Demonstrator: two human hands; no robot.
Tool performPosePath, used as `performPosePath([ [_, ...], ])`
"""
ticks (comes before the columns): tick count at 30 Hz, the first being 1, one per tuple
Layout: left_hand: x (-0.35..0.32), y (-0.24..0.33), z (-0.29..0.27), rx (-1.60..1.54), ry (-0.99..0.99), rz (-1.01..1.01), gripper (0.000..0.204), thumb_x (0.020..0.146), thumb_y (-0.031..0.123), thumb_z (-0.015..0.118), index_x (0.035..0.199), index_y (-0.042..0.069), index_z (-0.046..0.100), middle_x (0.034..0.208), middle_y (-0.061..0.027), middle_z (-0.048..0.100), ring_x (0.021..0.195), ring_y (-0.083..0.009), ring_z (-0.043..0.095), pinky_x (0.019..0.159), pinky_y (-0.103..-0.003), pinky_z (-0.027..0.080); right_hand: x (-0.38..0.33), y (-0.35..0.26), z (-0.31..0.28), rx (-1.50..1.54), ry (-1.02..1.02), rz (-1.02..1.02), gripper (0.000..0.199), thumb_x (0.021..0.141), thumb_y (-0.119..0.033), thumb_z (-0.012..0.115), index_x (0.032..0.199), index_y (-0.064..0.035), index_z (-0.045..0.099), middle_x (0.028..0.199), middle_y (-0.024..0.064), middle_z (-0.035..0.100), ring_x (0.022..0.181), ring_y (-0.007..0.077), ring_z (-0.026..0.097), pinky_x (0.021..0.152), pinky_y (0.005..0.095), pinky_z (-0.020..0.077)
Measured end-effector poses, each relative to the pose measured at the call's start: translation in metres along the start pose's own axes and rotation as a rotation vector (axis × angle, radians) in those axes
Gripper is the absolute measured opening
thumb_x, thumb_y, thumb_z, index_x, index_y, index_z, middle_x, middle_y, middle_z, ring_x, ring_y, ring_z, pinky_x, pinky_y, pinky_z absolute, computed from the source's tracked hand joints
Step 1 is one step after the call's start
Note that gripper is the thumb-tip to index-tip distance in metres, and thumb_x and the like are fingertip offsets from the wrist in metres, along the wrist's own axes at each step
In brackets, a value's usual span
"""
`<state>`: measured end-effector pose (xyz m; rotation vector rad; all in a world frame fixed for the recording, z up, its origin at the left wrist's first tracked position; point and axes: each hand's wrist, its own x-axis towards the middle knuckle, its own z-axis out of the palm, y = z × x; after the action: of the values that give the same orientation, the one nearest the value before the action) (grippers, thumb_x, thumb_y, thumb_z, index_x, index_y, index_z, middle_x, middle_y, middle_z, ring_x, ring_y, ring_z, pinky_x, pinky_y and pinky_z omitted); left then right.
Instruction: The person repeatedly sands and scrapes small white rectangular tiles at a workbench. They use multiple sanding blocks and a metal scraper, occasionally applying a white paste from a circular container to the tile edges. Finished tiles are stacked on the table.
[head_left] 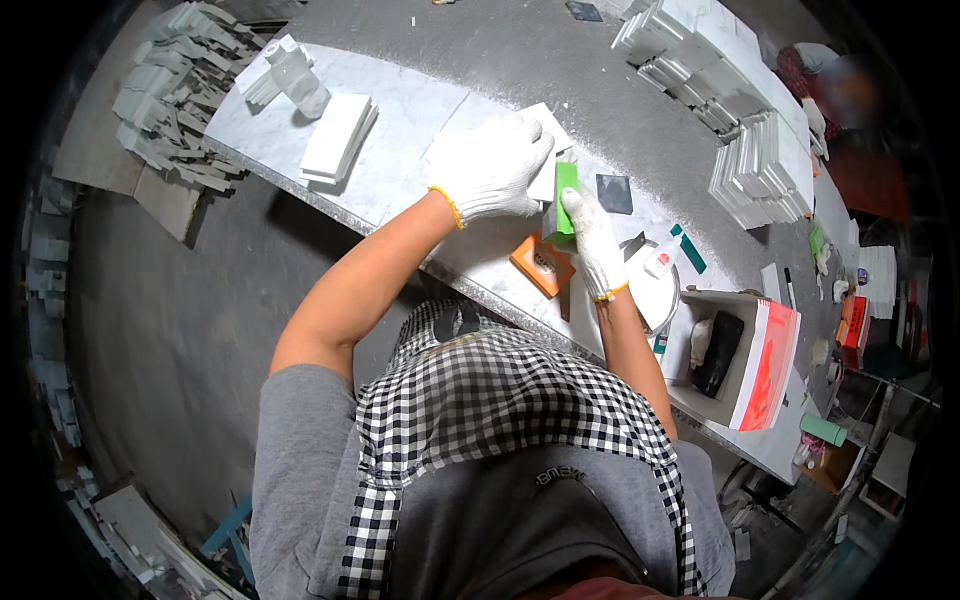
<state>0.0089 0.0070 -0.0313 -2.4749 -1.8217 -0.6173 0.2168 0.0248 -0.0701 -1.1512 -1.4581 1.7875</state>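
while a white tile [540,150] lies on the grey bench [520,60], it is pressed from above by the left hand [490,168], gloved in white, with the fingers spread flat and nothing gripped. just right of the tile, a green block [566,195] is held against the tile's edge by the right hand [592,240], also gloved, whose fingers are curled along the block's side. whether the block is fully clasped cannot be told, since the palm side is hidden. an orange pad [542,264] is seen just below the block, near the bench's front edge. a dark square [614,193] lies just right of the block. further right of the block, a white bowl [655,290] is placed, with a small bottle [662,259] across its rim. beyond the bowl, an open box [735,360] with a red flap is set at the bench's right end. well left of the tile, a stack of white slabs [338,138] rests on the bench, and more white stacks [720,80] are piled along the far side.
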Motion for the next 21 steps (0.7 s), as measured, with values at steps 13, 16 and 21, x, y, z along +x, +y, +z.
performPosePath([
  [13, 0.056, 0.036, -0.022, 0.218, -0.165, -0.66, 0.086, 0.069, 0.074, 0.075, 0.104, -0.004, 0.07, 0.105, -0.023, 0.067, 0.094, -0.0336, 0.071, 0.083, -0.042, 0.059, 0.012, 0.031, -0.003, 0.337, 0.216, -0.057, 0.067, 0.105, -0.049, 0.055, 0.155, -0.0057, 0.043, 0.133, 0.0059, 0.06, 0.111, 0.0158, 0.06, 0.09, 0.0303, 0.0533],
  [16, 0.069, 0.03, -0.003, 0.238, -0.088, -0.622, 0.097, 0.064, 0.082, 0.076, 0.109, -0.004, 0.069, 0.107, -0.021, 0.067, 0.099, -0.033, 0.07, 0.082, -0.044, 0.059, 0.027, 0.037, -0.001, 0.407, 0.334, -0.024, 0.064, 0.101, -0.058, 0.058, 0.143, -0.0093, 0.054, 0.124, 0.0055, 0.063, 0.105, 0.0166, 0.062, 0.082, 0.0352, 0.0557],
  [21, 0.092, 0.037, 0.008, 0.236, -0.127, -0.665, 0.098, 0.066, 0.084, 0.073, 0.114, -0.002, 0.067, 0.108, -0.0206, 0.065, 0.102, -0.0358, 0.068, 0.082, -0.046, 0.058, 0.04, 0.023, -0.012, 0.467, 0.36, 0.078, 0.064, 0.101, -0.061, 0.055, 0.15, -0.0201, 0.05, 0.126, 0.0086, 0.064, 0.102, 0.021, 0.067, 0.06, 0.0309, 0.0589],
])
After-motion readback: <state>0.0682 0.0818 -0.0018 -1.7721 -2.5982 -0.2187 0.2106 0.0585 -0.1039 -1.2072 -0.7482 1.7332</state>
